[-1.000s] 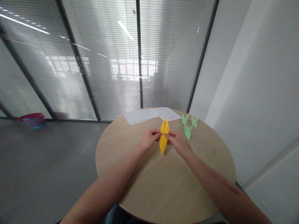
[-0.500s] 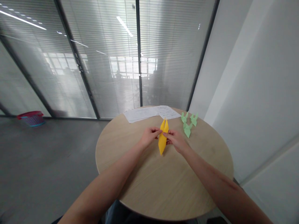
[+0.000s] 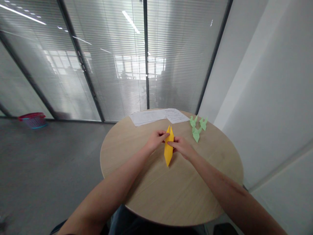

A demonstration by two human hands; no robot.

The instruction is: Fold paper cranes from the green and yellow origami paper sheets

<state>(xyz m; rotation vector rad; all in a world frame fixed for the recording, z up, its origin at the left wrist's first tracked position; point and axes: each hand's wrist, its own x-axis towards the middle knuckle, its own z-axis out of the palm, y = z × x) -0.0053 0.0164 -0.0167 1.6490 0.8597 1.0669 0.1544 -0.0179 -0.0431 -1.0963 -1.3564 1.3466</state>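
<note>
A folded piece of yellow origami paper (image 3: 168, 151) is held upright over the table, long and narrow, with two points at the top and one at the bottom. My left hand (image 3: 156, 139) pinches its upper left side, the thumb lying on the front. From the right, my right hand (image 3: 182, 147) grips the middle, its thumb across the front face and the other fingers partly hidden behind. Three green origami cranes (image 3: 196, 133) stand on the table just beyond my right hand.
The round wooden table (image 3: 156, 202) lies under my arms. White printed sheets (image 3: 146, 118) rest at its far edge. Behind it are glass panels with blinds (image 3: 122, 94), and a white wall (image 3: 274, 98) rises on the right. A red-rimmed basket (image 3: 34, 121) sits on the floor at far left.
The two top points of the yellow paper are closer together. My left thumb has moved up it, my right thumb reaches further across, and the paper has shifted slightly left.
</note>
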